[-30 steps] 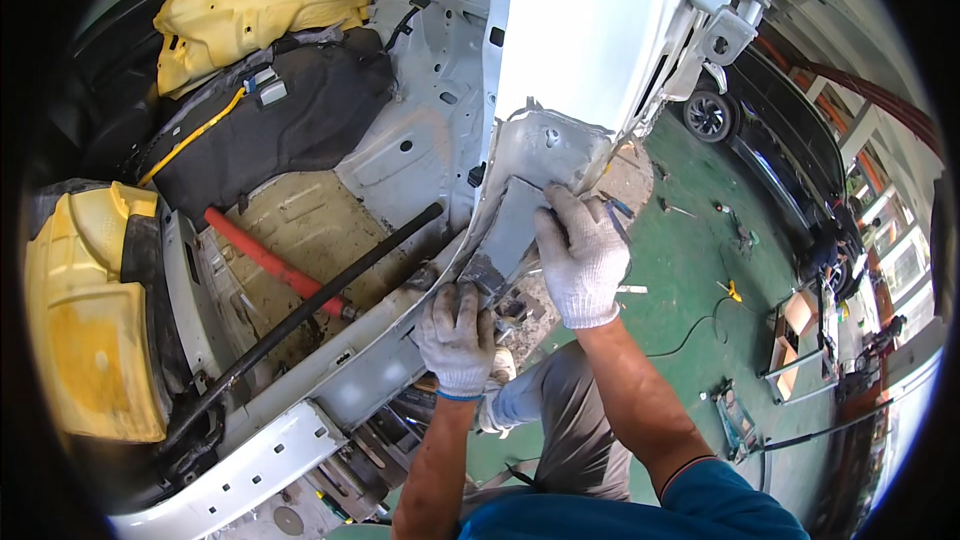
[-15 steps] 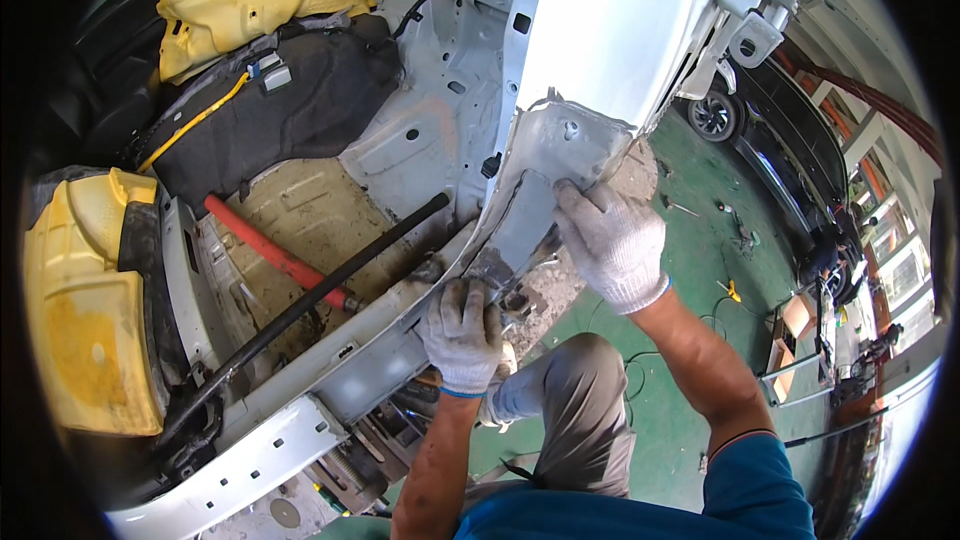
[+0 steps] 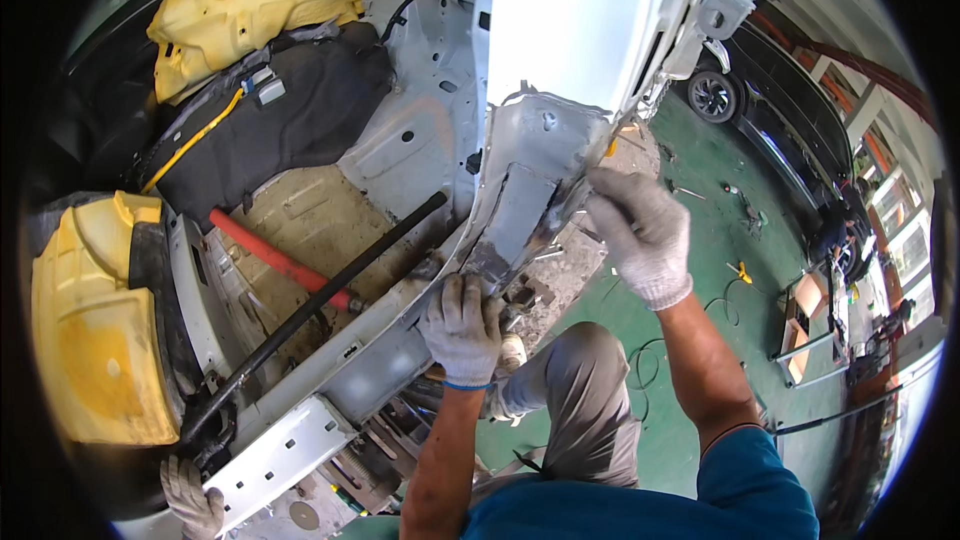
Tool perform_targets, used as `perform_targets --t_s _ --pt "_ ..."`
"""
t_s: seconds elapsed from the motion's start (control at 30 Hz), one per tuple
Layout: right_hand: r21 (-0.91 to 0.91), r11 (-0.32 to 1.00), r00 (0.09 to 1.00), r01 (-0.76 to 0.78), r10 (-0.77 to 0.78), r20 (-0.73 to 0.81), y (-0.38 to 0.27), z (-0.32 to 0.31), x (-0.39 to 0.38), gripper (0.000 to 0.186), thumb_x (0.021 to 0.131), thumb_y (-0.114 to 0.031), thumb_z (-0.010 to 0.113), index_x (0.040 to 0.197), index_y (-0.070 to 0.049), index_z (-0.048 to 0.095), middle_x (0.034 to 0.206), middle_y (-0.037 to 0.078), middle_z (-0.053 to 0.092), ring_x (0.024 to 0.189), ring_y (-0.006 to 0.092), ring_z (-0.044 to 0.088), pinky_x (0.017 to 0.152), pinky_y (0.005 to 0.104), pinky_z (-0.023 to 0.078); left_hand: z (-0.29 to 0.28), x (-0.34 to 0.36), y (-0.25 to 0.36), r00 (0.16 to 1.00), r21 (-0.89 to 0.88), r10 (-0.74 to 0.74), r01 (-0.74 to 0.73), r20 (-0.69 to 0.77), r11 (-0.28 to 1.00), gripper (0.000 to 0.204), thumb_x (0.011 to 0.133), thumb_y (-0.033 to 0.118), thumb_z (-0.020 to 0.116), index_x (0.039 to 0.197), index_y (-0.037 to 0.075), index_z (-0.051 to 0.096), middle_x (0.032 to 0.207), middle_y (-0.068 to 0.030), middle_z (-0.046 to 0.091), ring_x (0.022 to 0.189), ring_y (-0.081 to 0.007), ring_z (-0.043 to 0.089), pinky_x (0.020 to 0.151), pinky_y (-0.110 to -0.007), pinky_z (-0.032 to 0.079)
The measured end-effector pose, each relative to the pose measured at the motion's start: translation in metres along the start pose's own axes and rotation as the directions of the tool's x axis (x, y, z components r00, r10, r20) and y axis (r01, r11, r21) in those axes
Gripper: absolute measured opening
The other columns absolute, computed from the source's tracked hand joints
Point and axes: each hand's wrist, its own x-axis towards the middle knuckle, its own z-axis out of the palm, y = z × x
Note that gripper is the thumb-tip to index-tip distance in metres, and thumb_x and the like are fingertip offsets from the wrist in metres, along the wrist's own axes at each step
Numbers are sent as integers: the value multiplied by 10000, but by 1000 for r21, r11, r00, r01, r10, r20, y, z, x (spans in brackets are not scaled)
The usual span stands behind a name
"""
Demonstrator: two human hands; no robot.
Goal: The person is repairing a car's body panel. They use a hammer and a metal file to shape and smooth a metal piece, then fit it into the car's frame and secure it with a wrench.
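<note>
My left hand, in a pale knitted glove, has its fingers bent over the edge of the grey car-body panel, below a dark, bare-metal joint. The gloved right hand hovers just outside the corner of the bodywork, with thumb and fingertips slightly apart. I see nothing between them. Left of that hand lies a grey metal patch, with rough dark seams along its sides. Above it rises the large white body panel.
Another person's gloved hand rests by the white perforated beam. Inside the body lie a black bar, a red tube and yellow foam. A dark car, cables and a trolley occupy the green floor.
My right hand has come off the grey patch and moved right and slightly down. The left hand keeps its place on the edge. Another person's gloved hand has appeared at lower left.
</note>
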Motion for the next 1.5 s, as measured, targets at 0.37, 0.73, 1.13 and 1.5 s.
perform_targets --t_s 0.37,0.73,1.13,1.5 --pt "61 997 995 -40 46 -93 41 30 -29 276 932 -92 768 1206 -60 768 969 172 755 865 373 752 789 434 604 5 -5 -6 996 48 74 -76 44 996 426 978 339 752 1347 126 751 1406 -95 679 1154 -363 638 960 -520 522" --pt "32 998 998 -58 59 -29 31 30 -29 323 934 -62 768 1256 -45 766 1029 182 775 894 353 770 819 425 611 1 0 0 994 117 95 -101 55 988 467 975 322 758 1415 168 715 1399 -111 655 1143 -368 619 952 -524 535" --pt "-313 906 958 284 -252 140 20 40 -1 468 913 -79 780 1376 -130 727 1028 149 777 789 340 771 686 422 622 5 -4 10 998 -11 -57 56 -25 998 489 898 216 781 1367 99 714 1393 -109 634 1205 -345 604 972 -516 509" --pt "-235 942 970 238 -217 110 26 45 -4 444 902 -88 822 1339 -119 748 999 153 774 792 319 771 709 398 623 5 -7 10 994 -90 -89 83 -62 992 544 871 160 774 1402 98 679 1377 -134 650 1175 -359 621 970 -527 513"
